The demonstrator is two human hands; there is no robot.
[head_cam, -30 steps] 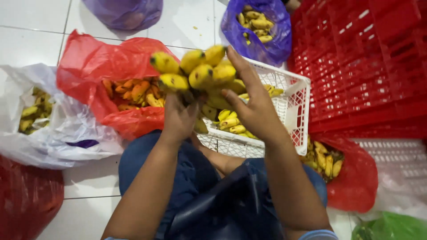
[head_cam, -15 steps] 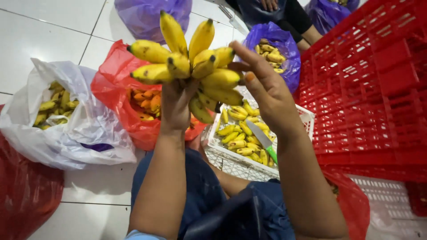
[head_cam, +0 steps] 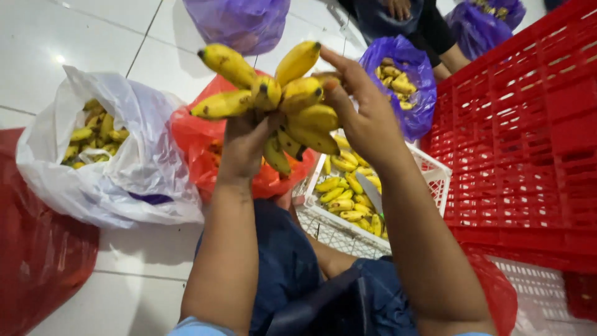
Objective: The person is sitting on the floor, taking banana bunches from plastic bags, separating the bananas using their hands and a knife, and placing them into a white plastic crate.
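Observation:
I hold a bunch of small yellow bananas (head_cam: 292, 106) up in front of me. My left hand (head_cam: 242, 146) grips the bunch from below at its stem end. My right hand (head_cam: 367, 115) closes on the right side of the bunch, with its fingertips on the top bananas. Under my right wrist stands a white plastic basket (head_cam: 435, 174) with several loose bananas (head_cam: 342, 193) in it. A pale blade-like thing (head_cam: 371, 188) shows over the basket; I cannot tell whether it is held.
A red bag (head_cam: 196, 146) of fruit lies behind the bunch and a white bag (head_cam: 146, 174) with bananas to the left. Purple bags (head_cam: 410, 93) sit at the back near another person (head_cam: 429, 25). Red crates (head_cam: 528, 137) stack on the right, above a red bag (head_cam: 497, 292) low down. A dark red bag (head_cam: 37, 261) lies at the lower left.
Both hands have lifted the bunch up from over the basket and turned it. My right hand has shifted from over the bunch to its right side.

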